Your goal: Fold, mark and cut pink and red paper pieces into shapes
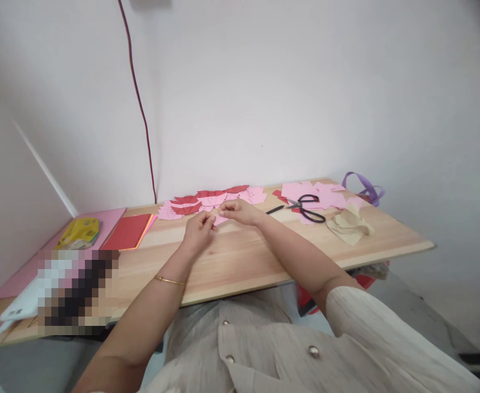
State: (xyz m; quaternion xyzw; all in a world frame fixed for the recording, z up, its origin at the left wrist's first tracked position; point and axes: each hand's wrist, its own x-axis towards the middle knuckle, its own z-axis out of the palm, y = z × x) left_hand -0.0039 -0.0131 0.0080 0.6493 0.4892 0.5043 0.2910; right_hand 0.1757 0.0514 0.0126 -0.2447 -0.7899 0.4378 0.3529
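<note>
My left hand (199,231) and my right hand (240,212) are close together above the middle of the table, fingers pinched. Between them shows a small piece of pink paper (220,220), which both hands grip at its edges; the fingers partly cover it. Just behind my hands lies a row of cut pink paper pieces (256,195) and red paper pieces (185,209) with jagged or pleated edges. To the right of my right hand are a black pen (275,209) and black-handled scissors (312,215), their blades apart.
Pink paper offcuts (330,196), crumpled beige paper (350,225) and a purple ribbon (371,192) lie on the right. At left are red sheets (127,232), a yellow packet (79,233) and a white device (21,311) with a cable. The wooden table (240,256) meets the wall.
</note>
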